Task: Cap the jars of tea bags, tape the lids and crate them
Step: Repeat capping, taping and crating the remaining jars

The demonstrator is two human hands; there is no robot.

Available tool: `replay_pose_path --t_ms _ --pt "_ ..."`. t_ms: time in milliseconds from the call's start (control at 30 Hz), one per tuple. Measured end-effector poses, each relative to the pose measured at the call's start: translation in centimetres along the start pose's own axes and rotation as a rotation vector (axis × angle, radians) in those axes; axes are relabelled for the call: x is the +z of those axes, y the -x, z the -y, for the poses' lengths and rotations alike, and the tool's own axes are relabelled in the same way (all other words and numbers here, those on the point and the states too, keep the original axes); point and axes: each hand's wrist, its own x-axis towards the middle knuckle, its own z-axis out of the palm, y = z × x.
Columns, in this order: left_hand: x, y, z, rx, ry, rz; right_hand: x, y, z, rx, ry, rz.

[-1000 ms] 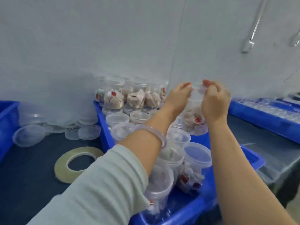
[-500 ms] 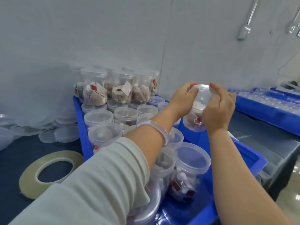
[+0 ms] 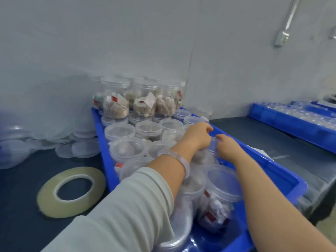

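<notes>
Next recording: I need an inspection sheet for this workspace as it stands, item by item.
Surface: dark table, largely taken up by crates and lids.
Job's things: blue crate packed with jars of tea bags; stacked jars at its far end; one jar held low in the crate; tape roll lying flat left of the crate.
Clutter: loose clear lids piled at the left, by the wall.
Hands: left hand and right hand both grip the held jar near its top.
Cables: none loose; a conduit runs down to a wall box.
Surroundings: grey wall; second blue crate at the right.
</notes>
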Motion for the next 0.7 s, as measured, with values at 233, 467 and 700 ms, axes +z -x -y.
replay_pose_path --t_ms 233,467,700 --pt "-14.0 6.2 5.8 -0.056 -0.108 -0.309 -1.1 5.1 16.3 -0.659 0.163 -0.074" --pt "-30.2 19.9 16.4 -0.495 -0.388 -0.590 10.2 14.2 39.3 -1.043 -0.011 0.162" --pt "-38.8 29.6 24.9 -0.926 -0.703 -0.626 19.1 21.3 50.6 -1.166 -0.056 0.407"
